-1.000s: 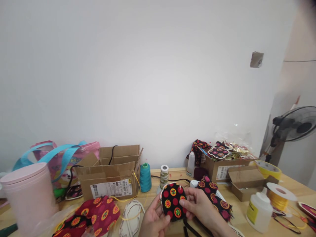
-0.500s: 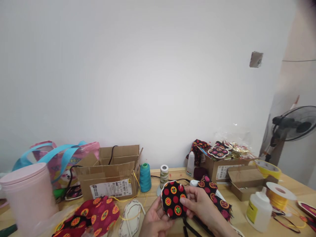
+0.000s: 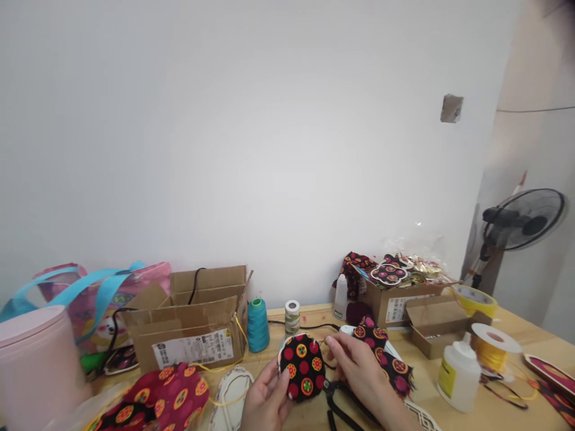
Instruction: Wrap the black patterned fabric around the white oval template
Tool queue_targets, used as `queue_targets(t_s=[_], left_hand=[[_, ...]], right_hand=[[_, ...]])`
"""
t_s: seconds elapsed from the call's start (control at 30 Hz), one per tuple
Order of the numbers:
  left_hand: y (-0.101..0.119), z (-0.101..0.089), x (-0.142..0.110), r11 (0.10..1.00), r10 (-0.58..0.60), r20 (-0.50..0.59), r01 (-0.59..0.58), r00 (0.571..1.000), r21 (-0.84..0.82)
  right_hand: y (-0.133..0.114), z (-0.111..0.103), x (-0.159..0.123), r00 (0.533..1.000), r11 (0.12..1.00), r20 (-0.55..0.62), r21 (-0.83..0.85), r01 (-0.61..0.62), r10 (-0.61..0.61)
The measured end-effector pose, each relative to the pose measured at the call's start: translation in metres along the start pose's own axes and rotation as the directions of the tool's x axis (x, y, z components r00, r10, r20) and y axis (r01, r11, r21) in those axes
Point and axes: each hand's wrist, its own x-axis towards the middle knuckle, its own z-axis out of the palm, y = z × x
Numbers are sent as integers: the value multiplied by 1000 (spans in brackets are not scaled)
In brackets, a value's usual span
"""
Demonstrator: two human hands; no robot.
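Observation:
My left hand [image 3: 266, 396] grips a rounded patch covered in black fabric [image 3: 305, 370] with red dots and flower circles; a pale edge shows along its left rim. My right hand [image 3: 362, 366] is just off the patch's upper right corner, thumb and forefinger pinched together. Whatever sits in that pinch is too small to name. Below the right hand lies a black-handled cutting tool [image 3: 335, 392], partly covered by the hand. Black patterned fabric [image 3: 381, 353] lies behind the right hand, and a white openwork piece [image 3: 233, 392] is left of my left hand.
A cardboard box [image 3: 188, 326], a teal thread cone [image 3: 257, 326] and a camouflage-coloured spool [image 3: 292, 317] stand along the wall. At right are a glue bottle [image 3: 459, 377], a yellow cord spool [image 3: 492, 353] and a small open box [image 3: 442, 329]. Maroon fabric [image 3: 177, 392] lies at left.
My right hand has come off the patch's right edge and now pinches beside its upper corner. The cutting tool shows more. The whole view has shifted slightly.

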Motion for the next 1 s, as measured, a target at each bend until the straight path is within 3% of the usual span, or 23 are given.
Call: queue_targets(t_s=[0.13,0.3,0.43,0.53,0.6,0.67,0.73,0.77,0.83,0.9,1.0], left_hand=[[0,-1,0,1000,-18,4,18,1000,-2],[-4,0,-1,998,-38,11,37,999,41],[-5,-2,2,996,-23,45,19,999,92],[0,-6,4,961,77,69,-92,995,259],[5,-9,5,865,234,80,-245,969,438],[8,-11,6,719,389,108,-375,915,585],[9,-14,5,599,522,124,-466,844,651],[8,-16,5,557,563,139,-498,815,664],[5,-18,5,511,627,144,-544,766,665],[2,-19,6,505,673,124,-575,729,644],[-1,-15,5,532,709,70,-597,702,601]], right_hand=[[-3,-1,-4,995,992,-43,-85,90,-94],[-2,7,-3,997,992,75,125,-34,25],[3,10,0,993,984,102,162,-67,51],[-1,8,-1,998,981,65,193,-4,-9],[-5,5,-3,992,978,9,167,125,-128],[-9,2,-5,928,930,-58,-1,368,-367],[-12,0,-8,761,745,-55,-258,615,-647],[-13,-1,-9,668,631,-30,-361,686,-744],[-14,-1,-12,556,485,16,-469,738,-831],[-15,-2,-13,527,440,31,-510,739,-849],[-15,-1,-14,538,452,38,-497,741,-842]])
